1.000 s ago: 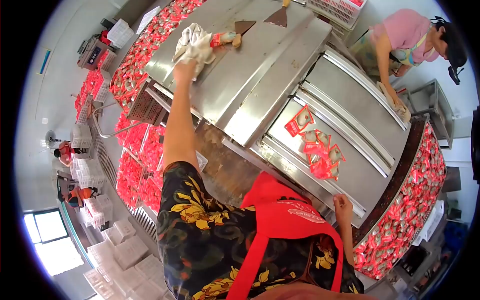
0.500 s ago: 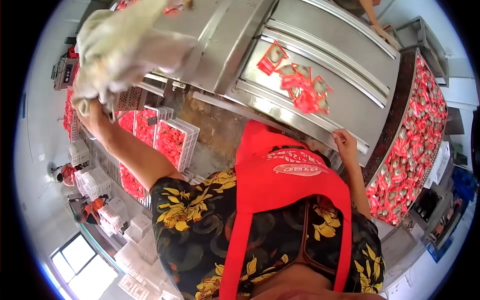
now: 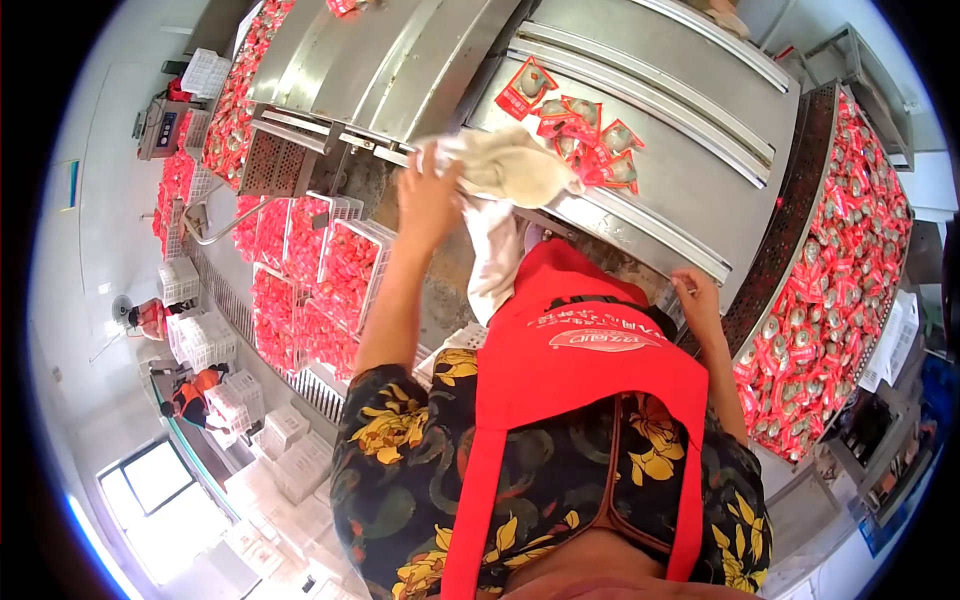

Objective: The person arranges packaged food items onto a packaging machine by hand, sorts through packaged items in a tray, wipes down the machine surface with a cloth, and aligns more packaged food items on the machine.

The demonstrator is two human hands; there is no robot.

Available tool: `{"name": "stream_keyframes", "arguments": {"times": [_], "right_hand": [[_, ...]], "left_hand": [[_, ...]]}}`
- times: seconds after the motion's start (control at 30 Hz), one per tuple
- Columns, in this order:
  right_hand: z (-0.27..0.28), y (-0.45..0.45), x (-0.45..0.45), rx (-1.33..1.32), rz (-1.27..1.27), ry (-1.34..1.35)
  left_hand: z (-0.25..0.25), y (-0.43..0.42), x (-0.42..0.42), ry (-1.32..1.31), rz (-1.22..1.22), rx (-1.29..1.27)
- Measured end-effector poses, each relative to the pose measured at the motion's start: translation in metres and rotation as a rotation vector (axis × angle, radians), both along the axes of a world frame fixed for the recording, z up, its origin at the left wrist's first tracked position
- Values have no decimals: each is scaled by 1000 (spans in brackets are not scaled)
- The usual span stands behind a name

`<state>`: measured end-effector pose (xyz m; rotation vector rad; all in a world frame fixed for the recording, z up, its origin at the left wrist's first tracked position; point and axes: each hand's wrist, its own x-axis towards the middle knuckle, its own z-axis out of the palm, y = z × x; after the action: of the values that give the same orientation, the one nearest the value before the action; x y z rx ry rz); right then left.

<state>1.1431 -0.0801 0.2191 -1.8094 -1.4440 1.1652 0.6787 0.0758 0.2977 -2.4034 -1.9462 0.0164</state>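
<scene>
A pale cloth (image 3: pixel 515 168) lies partly across the front edge of the metal work surface (image 3: pixel 590 215), one end hanging down toward the red apron. My left hand (image 3: pixel 427 200) is at the cloth's left end with its fingers closed on it; motion softens the fingertips. Several red-and-clear packets (image 3: pixel 575 130) with a greyish-green content lie in a loose group just beyond the cloth. My right hand (image 3: pixel 697 293) is by the right end of the front rail, fingers curled, nothing visible in them.
To the right, a perforated-edge trough (image 3: pixel 815 300) is heaped with similar packets. White crates (image 3: pixel 375 270) of red packets stand at lower left. A metal cover (image 3: pixel 380 60) adjoins the work surface at left. Other people (image 3: pixel 190 395) are far off at left.
My left hand has swung the cloth from the upper left, over the metal cover, down to the front edge of the work surface. My right hand stays by the rail.
</scene>
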Motion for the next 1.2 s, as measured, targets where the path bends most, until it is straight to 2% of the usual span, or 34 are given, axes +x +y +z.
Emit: {"name": "stream_keyframes", "arguments": {"times": [0.03,0.1,0.17,0.2,0.23,0.27,0.3,0.37,0.4,0.5,0.57,0.63,0.67,0.8,0.9,0.93,1.03,1.07,1.1,1.17,1.2], "right_hand": [[2,-4,3,-30,-8,15],[-11,-17,16,-4,-28,59],[-19,-33,28,14,-45,102],[-18,-38,32,-48,-33,51],[-18,-40,35,-108,-19,0],[-14,-40,36,-106,-14,1],[-8,-41,34,-127,-12,7],[-4,-46,35,-156,-10,14],[-4,-50,38,-144,-23,16],[-12,-70,52,-125,-85,48],[-24,-81,59,-109,-133,88],[-34,-91,61,-121,-142,101],[-36,-93,59,-128,-154,107],[-35,-93,54,-181,-141,137],[-39,-94,56,-165,-134,125],[-37,-94,57,-159,-126,99],[-36,-95,59,-144,-146,94],[-35,-95,60,-133,-140,88],[-33,-97,61,-124,-135,82],[-33,-101,64,-194,-155,101],[-39,-106,65,-182,-146,92]], "left_hand": [[-14,-4,14,-34,81,-161],[-31,0,34,-126,21,-259],[-71,14,53,-21,87,-453],[-89,17,61,-22,91,-454],[-105,19,68,96,183,-425],[-114,26,71,215,274,-393],[-115,36,72,216,277,-393],[-115,54,69,370,247,-522],[-108,62,66,351,274,-585],[-137,62,55,328,247,-548],[-181,57,55,282,230,-527],[-198,36,69,284,210,-348],[-160,23,91,189,159,-389],[-170,-11,134,116,159,-286],[-157,-40,176,179,86,-364],[-162,-55,186,35,35,-246],[-162,-85,219,-113,-89,-121],[-142,-90,230,-8,-121,-236],[-145,-95,236,-15,-136,-243],[-148,-100,242,155,-168,-268],[-143,-104,242,-6,-210,-216]]}}
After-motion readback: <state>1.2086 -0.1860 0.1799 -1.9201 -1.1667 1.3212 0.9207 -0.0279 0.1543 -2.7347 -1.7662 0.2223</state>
